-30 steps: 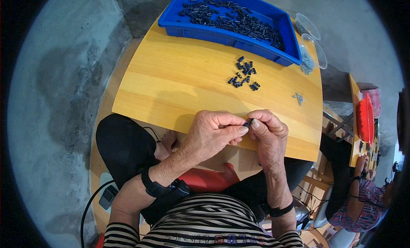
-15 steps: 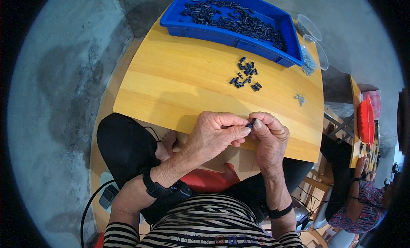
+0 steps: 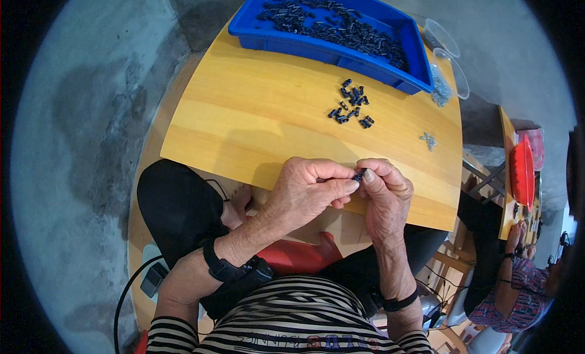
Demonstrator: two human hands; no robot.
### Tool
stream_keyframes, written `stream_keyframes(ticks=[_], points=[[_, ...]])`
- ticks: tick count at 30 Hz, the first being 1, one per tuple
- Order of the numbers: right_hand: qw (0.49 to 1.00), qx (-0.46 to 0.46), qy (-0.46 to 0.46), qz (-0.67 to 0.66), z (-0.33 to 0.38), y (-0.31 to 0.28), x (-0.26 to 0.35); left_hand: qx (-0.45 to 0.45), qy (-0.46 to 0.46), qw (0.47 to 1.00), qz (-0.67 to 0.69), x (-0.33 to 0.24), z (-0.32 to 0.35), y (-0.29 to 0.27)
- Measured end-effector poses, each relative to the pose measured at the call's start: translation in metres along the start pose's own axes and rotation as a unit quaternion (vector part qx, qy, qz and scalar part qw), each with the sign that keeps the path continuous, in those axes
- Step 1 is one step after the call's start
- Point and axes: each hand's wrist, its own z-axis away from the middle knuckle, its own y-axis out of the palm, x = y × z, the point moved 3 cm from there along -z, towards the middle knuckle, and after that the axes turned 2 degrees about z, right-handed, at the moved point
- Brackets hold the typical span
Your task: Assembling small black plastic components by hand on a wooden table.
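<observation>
My left hand (image 3: 311,186) pinches a small black plastic part (image 3: 360,175) between thumb and forefinger. My right hand (image 3: 387,195) grips the same part from the other side, its thumb and forefinger closed on it. Both hands meet above the near edge of the yellow wooden table (image 3: 244,122). Most of the part is covered by my fingertips, and I cannot make out whether a screw is in it. Beyond my hands lies a loose cluster of similar black parts (image 3: 353,101). To its right is a little pile of small silvery screws (image 3: 429,140).
A blue tray (image 3: 329,56) full of black parts spans the far side. At the far right corner stand clear tubs (image 3: 466,79), one with silvery screws (image 3: 440,92). A co-worker (image 3: 515,287) sits at another table on the right, near a red basin (image 3: 522,171).
My hands stay in nearly the same place, both still on the black part. Only slight shifts of the fingers show.
</observation>
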Motion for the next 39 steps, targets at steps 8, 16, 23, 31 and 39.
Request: stream_keyframes(ticks=[8, 16, 23, 31, 39], points=[[0.992, -0.023, -0.048, 0.117, 0.004, 0.001, -0.003, 0.000, 0.014, 1.000, 0.010, 0.002, 0.001, -0.001], [0.974, -0.034, -0.117, 0.193, 0.009, 0.004, -0.001, 0.005, 0.015, 1.000, 0.000, 0.002, 0.001, -0.003], [0.936, -0.011, -0.213, 0.279, 0.012, 0.010, 0.003, 0.004, 0.022, 1.000, -0.010, 0.004, 0.002, -0.004], [0.908, -0.016, -0.268, 0.320, 0.017, 0.011, 0.000, -0.002, 0.030, 1.000, -0.010, 0.007, 0.001, -0.002], [0.998, 0.041, -0.009, 0.044, 0.013, -0.001, -0.003, -0.001, 0.051, 0.999, -0.018, 0.001, 0.000, 0.000]])
